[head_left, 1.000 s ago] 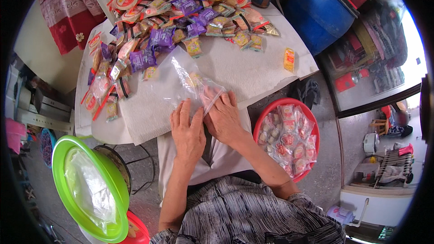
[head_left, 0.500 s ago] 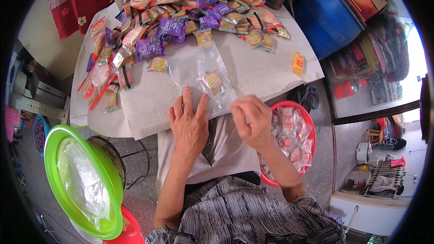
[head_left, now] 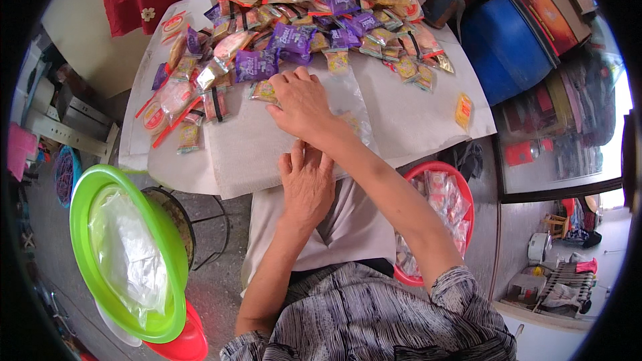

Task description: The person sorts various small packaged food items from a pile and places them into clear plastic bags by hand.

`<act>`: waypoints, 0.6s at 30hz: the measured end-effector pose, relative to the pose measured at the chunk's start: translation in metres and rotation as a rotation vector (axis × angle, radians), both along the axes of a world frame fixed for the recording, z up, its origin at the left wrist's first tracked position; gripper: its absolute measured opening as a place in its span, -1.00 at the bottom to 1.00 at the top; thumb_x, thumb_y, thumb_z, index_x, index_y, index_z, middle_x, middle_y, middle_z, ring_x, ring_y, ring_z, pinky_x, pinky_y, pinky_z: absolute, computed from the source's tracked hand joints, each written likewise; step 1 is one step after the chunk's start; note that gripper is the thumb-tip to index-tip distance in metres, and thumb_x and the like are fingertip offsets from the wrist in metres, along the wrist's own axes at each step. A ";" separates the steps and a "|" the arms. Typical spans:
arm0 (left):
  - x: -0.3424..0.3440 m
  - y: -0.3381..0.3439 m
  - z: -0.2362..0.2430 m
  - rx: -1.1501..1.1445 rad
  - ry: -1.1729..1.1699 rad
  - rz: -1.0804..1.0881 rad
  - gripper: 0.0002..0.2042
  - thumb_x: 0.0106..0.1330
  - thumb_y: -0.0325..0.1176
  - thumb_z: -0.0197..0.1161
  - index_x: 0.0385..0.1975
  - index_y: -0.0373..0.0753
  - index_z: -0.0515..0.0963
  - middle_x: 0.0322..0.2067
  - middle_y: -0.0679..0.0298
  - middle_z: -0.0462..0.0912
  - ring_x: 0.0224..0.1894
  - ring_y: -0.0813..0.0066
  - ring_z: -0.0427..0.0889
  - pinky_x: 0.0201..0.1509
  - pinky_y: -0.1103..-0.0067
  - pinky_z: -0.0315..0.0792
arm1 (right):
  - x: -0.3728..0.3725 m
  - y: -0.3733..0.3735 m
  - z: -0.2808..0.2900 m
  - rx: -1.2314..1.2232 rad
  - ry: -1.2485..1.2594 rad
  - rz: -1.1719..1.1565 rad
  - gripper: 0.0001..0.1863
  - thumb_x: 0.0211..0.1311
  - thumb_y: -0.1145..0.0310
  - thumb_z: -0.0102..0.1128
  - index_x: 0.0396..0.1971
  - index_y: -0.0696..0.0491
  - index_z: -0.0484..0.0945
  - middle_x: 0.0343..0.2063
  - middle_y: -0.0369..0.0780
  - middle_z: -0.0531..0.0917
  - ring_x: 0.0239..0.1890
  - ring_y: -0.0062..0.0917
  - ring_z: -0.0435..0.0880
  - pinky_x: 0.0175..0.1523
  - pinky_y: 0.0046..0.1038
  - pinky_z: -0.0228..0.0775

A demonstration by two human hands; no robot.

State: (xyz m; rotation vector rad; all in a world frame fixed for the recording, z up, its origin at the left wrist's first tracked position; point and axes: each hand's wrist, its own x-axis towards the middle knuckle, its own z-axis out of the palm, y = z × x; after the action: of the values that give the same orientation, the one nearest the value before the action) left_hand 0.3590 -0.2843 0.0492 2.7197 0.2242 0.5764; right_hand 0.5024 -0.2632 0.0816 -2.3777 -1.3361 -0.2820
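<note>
We judge the step in hand to be taking up the small packet (head_left: 263,92) that lies on the cloth (head_left: 244,150), just below the purple packets (head_left: 292,40) at the near edge of the pile (head_left: 321,3). To do it well, we want to pinch the packet by its sides, lightly enough not to crush what is inside, and lift it straight up so that its neighbours lie undisturbed. Our right forearm (head_left: 381,174) crosses above the clear bag (head_left: 361,100), so we should carry it high — a brushing wrist could drag the thin film askew. A light, flat left palm near the bag's lower end seems right to us; pressing hard would only crease it.

As for the grip, the fingers of our right hand (head_left: 302,103) are bent, their tips right beside the small packet, but we cannot tell whether they are closed on it. Our left hand (head_left: 309,190) lies palm down at the cloth's near edge, fingers slightly apart and clamped on nothing that we can see; the right forearm hides whether its tips touch the bag. One yellowish packet (head_left: 349,119) shows through the film, partly behind the forearm.
</note>
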 end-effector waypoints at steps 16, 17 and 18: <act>-0.001 -0.005 0.003 -0.130 -0.151 0.029 -0.45 0.01 -0.45 0.35 0.11 -0.22 0.49 0.35 -0.09 0.26 0.22 -0.10 0.32 0.22 0.12 0.22 | -0.020 -0.129 0.048 0.844 1.044 -0.092 -0.66 0.26 0.34 0.23 -0.05 0.24 0.56 -0.19 -0.28 0.65 -0.17 -0.63 0.59 -0.03 -0.48 0.45; -0.002 -0.006 0.004 -0.148 -0.190 0.037 -0.46 0.00 -0.48 0.36 0.09 -0.20 0.50 0.32 -0.07 0.29 0.21 -0.10 0.33 0.21 0.14 0.24 | -0.024 -0.144 0.046 0.943 1.042 -0.097 -0.65 0.27 0.34 0.22 -0.04 0.25 0.55 -0.19 -0.28 0.65 -0.17 -0.62 0.59 -0.02 -0.47 0.46; -0.002 -0.008 0.007 -0.167 -0.229 0.045 -0.47 -0.01 -0.50 0.37 0.07 -0.19 0.51 0.30 -0.04 0.32 0.20 -0.09 0.35 0.20 0.16 0.27 | -0.029 -0.160 0.044 0.928 1.005 -0.132 -0.66 0.28 0.33 0.24 -0.06 0.24 0.56 -0.19 -0.28 0.66 -0.15 -0.63 0.59 -0.01 -0.49 0.44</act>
State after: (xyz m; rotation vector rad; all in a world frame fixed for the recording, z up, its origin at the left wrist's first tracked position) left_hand 0.3567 -0.2919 0.0563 2.4690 0.2626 0.8356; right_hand 0.4735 -0.4229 0.1258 -1.4256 -0.4008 0.2191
